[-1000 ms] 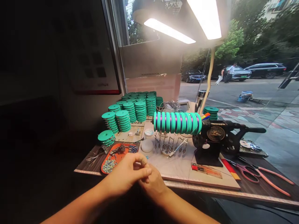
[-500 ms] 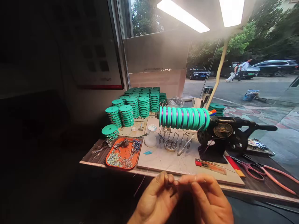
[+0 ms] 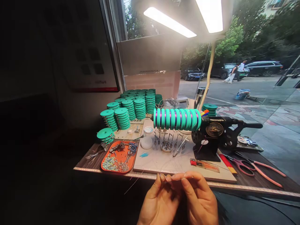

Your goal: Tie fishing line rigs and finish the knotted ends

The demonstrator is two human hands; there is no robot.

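Just past the table's front edge, my left hand (image 3: 160, 198) is pinched closed, thumb against fingertips, on a thin line. A faint strand rises from those fingertips and loose ends trail off to the left. Beside it, touching at the fingertips, my right hand (image 3: 199, 195) is pinched too, thumb against forefinger; whatever it grips is too fine to make out. Beyond the hands, a row of green foam spools (image 3: 177, 119) sits on the shaft of a black hand-cranked winder (image 3: 211, 134). Several small metal swivel pieces (image 3: 164, 140) stand or hang in a row below the spools.
An orange tray (image 3: 105, 167) of small parts lies at left, with stacked green spools (image 3: 122, 117) behind. On the pale board (image 3: 152, 165) are a round dish of beads (image 3: 166, 146) and a red-tipped cutter (image 3: 203, 164). Scissors (image 3: 243, 165) and pink-handled pliers (image 3: 269, 175) lie at right.
The view has turned slightly right, so the table and spools appear farther left. Both hands stay pinched together at the fingertips, with the left thumb now more upright.
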